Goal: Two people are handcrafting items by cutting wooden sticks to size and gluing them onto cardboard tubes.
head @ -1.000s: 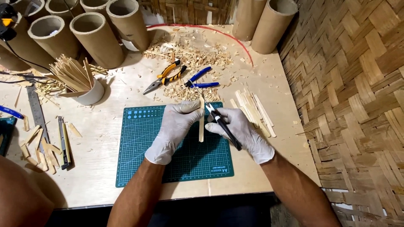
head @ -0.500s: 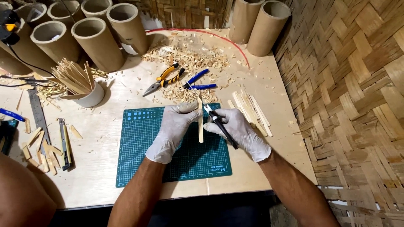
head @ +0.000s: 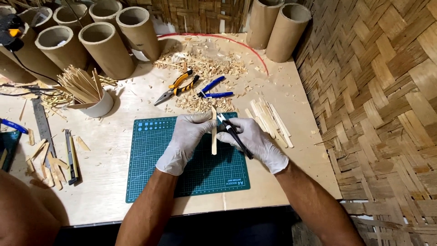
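bamboo strip (head: 214, 132) standing roughly upright over green cutting mat (head: 186, 157), left hand (head: 184, 141), gloved, pinching it near top. right hand (head: 255, 141), gloved, gripping black craft knife (head: 234, 134), blade tip touching strip's upper edge. cut strips (head: 271, 120) lying just right of mat. pliers (head: 177, 89), blue cutters (head: 214, 89) resting among shavings (head: 205, 66) behind. white cup of sticks (head: 93, 98) sitting far left.

knife blade tip (head: 221, 118) too small to tell, blue-handled tool (head: 12, 125) cut off at left edge
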